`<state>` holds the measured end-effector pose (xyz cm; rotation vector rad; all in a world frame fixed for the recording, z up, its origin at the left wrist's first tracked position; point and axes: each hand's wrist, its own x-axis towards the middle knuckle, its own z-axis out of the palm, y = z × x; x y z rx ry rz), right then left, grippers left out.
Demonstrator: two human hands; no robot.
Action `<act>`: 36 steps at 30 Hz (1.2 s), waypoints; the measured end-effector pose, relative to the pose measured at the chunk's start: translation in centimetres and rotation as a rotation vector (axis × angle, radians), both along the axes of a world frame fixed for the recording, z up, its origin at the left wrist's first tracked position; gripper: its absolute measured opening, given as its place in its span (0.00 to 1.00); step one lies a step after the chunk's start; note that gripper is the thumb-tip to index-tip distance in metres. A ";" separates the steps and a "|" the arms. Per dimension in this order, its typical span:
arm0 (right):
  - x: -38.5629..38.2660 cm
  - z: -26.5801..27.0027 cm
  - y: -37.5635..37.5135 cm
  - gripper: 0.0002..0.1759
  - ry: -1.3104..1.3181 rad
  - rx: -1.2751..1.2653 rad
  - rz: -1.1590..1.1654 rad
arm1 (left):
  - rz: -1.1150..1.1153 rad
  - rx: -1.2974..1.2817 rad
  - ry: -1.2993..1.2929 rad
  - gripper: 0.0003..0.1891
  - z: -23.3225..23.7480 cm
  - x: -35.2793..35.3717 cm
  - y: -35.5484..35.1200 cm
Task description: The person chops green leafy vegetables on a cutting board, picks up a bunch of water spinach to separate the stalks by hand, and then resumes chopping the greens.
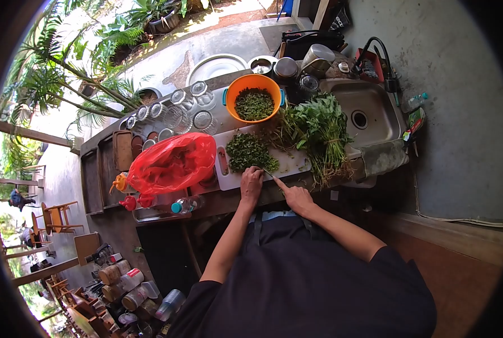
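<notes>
My right hand is closed around a knife, index finger stretched forward along it. Only a short part of the blade shows, pointing toward my left hand. My left hand has its fingers bent and pressed on the near edge of a pile of chopped leafy greens. Under the pile lies a white cutting board. Whole leafy greens with long stems and roots rest over the board's right side. Behind the board stands an orange basin with blue handles, holding more chopped greens.
To the left are a red plastic bag, upturned glasses and a bottle with a teal cap. A steel sink is at the right, with a black tap. Metal pots stand behind the greens.
</notes>
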<state>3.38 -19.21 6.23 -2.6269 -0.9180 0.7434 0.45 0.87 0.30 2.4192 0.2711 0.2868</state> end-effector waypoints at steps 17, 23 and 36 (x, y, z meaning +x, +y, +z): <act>0.5 -1.7 -1.1 0.47 0.045 0.001 0.033 | 0.084 -0.124 0.015 0.06 0.5 0.4 0.3; 0.4 -1.8 -0.1 0.48 0.045 0.018 -0.004 | 0.071 -0.033 -0.016 0.06 0.1 0.0 0.1; 0.4 -1.3 -0.9 0.47 -0.007 0.004 0.014 | 0.058 0.035 -0.003 0.06 0.5 -0.3 0.0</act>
